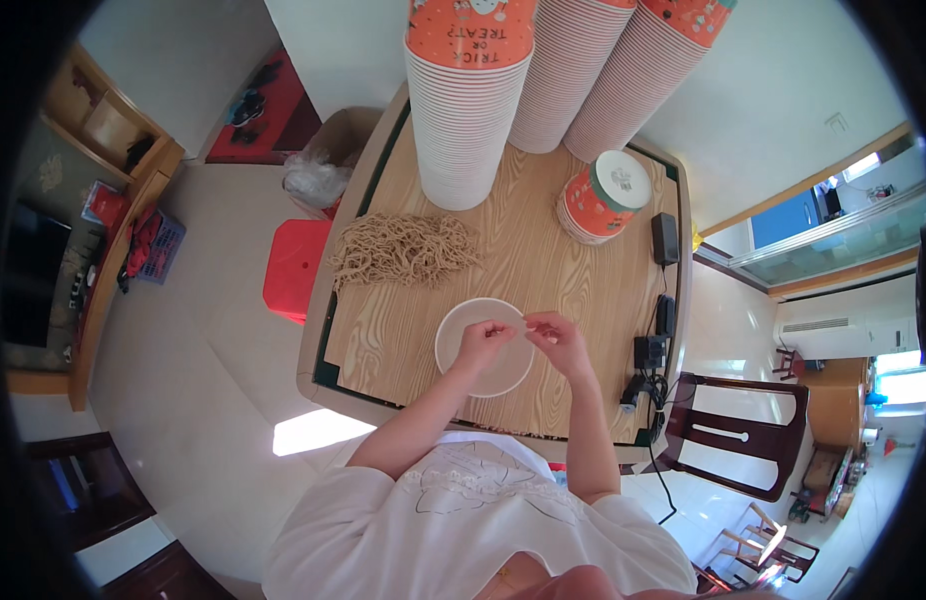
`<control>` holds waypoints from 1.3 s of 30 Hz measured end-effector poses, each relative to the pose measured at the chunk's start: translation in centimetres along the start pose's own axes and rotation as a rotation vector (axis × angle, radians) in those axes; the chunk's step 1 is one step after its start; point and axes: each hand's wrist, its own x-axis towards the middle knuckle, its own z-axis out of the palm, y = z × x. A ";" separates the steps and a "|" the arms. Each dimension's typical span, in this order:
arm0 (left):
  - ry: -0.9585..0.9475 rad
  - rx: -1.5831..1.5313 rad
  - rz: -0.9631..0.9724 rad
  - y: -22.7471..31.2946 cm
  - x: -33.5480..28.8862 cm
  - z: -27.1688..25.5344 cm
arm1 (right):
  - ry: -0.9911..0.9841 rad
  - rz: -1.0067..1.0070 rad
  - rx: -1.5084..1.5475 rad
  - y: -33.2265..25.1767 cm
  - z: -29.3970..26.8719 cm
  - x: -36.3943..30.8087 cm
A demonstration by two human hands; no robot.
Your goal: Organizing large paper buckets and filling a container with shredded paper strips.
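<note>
A white round paper bucket (505, 378) stands in front of me at the near side of the table, its opening facing up. Over its opening is my left hand (486, 340), fingers curled into a pinch. My right hand (558, 342) is at the bucket's right rim, thumb and fingertips close together. Whatever either hand pinches is too small to make out. Beyond the bucket, to the left, lies a tangled heap of tan cords (403, 250). A short stack of orange printed buckets (588, 208) sits at the right, with a white-bottomed one upside down on top.
Tall stacks of nested paper buckets (463, 130) rise at the table's far side. Black power adapters (665, 238) and cables line the right edge of the wood-patterned table (383, 350). A red stool (295, 268) stands left, a dark wooden chair (738, 435) right.
</note>
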 end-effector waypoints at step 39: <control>0.149 0.379 0.170 -1.6 1.6 1.4 | -0.048 0.105 0.008 4.5 0.2 1.0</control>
